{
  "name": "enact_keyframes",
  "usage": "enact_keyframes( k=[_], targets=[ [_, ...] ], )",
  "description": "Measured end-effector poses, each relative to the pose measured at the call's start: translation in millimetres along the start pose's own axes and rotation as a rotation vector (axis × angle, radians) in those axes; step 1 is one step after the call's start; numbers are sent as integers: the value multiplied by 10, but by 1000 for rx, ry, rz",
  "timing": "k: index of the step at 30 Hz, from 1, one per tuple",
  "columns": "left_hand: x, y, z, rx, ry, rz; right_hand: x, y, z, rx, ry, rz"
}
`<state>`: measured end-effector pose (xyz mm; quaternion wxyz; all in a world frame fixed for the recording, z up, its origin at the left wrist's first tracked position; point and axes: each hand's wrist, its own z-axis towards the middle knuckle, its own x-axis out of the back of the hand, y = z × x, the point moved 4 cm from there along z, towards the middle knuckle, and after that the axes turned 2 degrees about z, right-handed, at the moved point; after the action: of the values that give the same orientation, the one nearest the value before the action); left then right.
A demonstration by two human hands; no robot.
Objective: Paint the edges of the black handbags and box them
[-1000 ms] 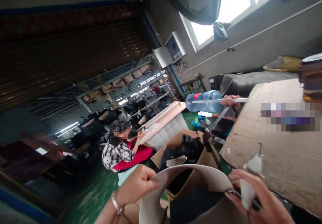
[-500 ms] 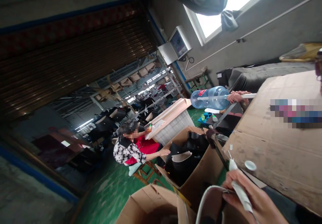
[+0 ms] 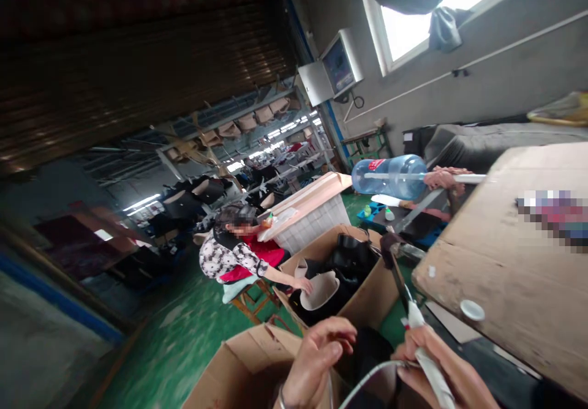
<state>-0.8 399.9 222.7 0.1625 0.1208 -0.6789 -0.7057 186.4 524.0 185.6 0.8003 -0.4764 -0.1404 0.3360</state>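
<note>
My right hand [image 3: 441, 366] is closed around a slim tool wrapped in white [image 3: 432, 369], its thin tip pointing up and away. The fingertips of that hand also meet the pale curved edge of a dark piece [image 3: 374, 369] at the bottom of the view; most of this piece is cut off. My left hand [image 3: 316, 360], with a bracelet at the wrist, is raised just left of it. Its fingers are loosely bent and apart, and nothing shows in them. Near the left hand stands an open cardboard box [image 3: 229, 366].
Ahead, a second cardboard box [image 3: 376, 302] holds black pieces with pale lining. A seated co-worker [image 3: 234, 253] reaches into it. On the right, a cardboard-covered table [image 3: 514, 256] carries a small white lid [image 3: 472, 310]. A large water bottle [image 3: 390, 176] lies beyond.
My left hand has come into view at the bottom middle. My right hand has shifted slightly down with the tool. The co-worker's hand has moved onto a pale-lined piece in the box.
</note>
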Motion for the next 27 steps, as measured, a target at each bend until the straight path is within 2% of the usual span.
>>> enact_keyframes(
  k=[1,3,5,9,13,17,19,21,24,27],
  targets=[
    [-105,-20,66,23,-56,9,5,-9,-1,-34,12,-14],
    [-330,-56,178,130,-239,77,18,-15,-2,-125,29,-78],
    [-468,-61,276,163,-337,139,37,-11,7,-182,43,-112],
    [-538,-89,387,188,-424,132,89,20,26,-210,83,-134],
    [-508,-104,352,244,-507,9,127,30,33,-204,106,-101],
    [-444,-119,294,229,-537,-37,162,25,60,-208,99,-61],
    [-445,-150,274,226,-557,13,172,17,69,-207,106,-47],
    [-461,-176,285,184,-509,162,161,5,67,-212,97,-32],
    [-514,-175,349,89,-362,379,113,-26,45,-215,42,-15],
    [-613,-179,409,51,-361,398,84,-52,24,-192,-6,-7]
  ],
)
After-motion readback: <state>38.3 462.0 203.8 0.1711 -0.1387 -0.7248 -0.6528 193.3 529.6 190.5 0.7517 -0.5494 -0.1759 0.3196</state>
